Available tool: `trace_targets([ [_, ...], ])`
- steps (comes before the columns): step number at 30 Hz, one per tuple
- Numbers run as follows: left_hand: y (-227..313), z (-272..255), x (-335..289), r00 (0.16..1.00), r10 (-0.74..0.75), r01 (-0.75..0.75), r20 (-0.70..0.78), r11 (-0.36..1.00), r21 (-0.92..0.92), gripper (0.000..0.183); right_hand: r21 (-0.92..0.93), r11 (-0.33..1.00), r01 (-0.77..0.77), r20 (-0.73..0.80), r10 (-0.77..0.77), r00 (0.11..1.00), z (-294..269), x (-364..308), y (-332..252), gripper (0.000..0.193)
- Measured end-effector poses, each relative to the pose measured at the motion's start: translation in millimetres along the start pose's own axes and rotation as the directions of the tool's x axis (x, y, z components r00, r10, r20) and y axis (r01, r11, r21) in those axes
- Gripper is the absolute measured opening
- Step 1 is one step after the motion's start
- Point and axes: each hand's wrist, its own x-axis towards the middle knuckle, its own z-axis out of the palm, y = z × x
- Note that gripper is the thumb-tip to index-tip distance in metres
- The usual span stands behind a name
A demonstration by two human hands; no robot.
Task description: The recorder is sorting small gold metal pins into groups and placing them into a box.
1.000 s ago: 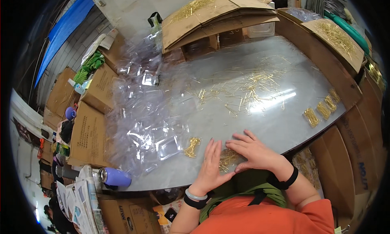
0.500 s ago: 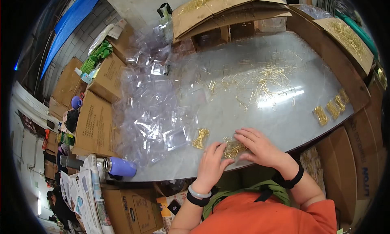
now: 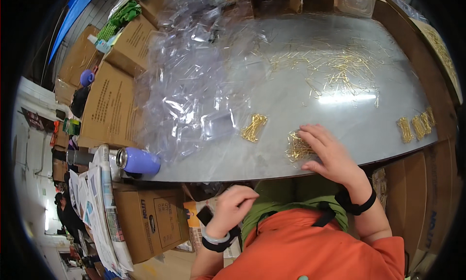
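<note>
My right hand (image 3: 331,156) is open, its fingers stretched out against the right side of a small heap of gold-coloured wire hooks (image 3: 297,148) near the table's front edge. My left hand (image 3: 232,208) is off the table, below that edge. Its fingers are curled and pinched together; whatever they hold, if anything, is hidden. Left of the heap lies a bundle of gold hooks (image 3: 254,127) with nothing touching it. Farther back, many loose gold hooks (image 3: 345,68) are scattered over the grey tabletop (image 3: 281,98).
Clear plastic trays (image 3: 189,85) pile up on the table's left. A purple bottle (image 3: 141,161) lies at the front left corner. Several hook bundles (image 3: 416,124) line the right edge. Cardboard boxes (image 3: 109,105) and stacked newspapers (image 3: 109,207) flank the left.
My left hand has left the heap of hooks and dropped below the table edge, its fingers closing. My right hand stays by the heap. The whole view has tilted downward.
</note>
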Motion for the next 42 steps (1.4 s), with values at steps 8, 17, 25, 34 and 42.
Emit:
trace_targets([
  [8,-91,96,-49,0.972,-0.202,0.160,0.117,0.940,0.300,0.022,-0.033,0.999,0.019,0.088,-0.016,0.996,3,5,-4,0.080],
  [17,-8,52,-23,0.995,-0.101,0.101,-0.021,0.995,-0.025,0.008,-0.076,0.997,0.028,0.047,-0.024,0.999,5,1,-2,0.063],
  [25,51,38,76,0.922,0.376,-0.342,-0.094,0.904,0.256,0.015,-0.060,0.998,0.016,-0.062,-0.020,0.998,-13,2,-10,0.066],
  [34,30,58,114,0.959,0.266,-0.282,0.099,0.933,0.225,0.059,0.017,0.999,0.050,-0.021,-0.050,0.999,-1,-12,19,0.064],
  [42,36,60,130,0.940,0.245,-0.315,0.237,0.891,0.328,0.072,-0.012,0.986,-0.165,-0.161,0.161,0.974,-44,-36,4,0.070],
])
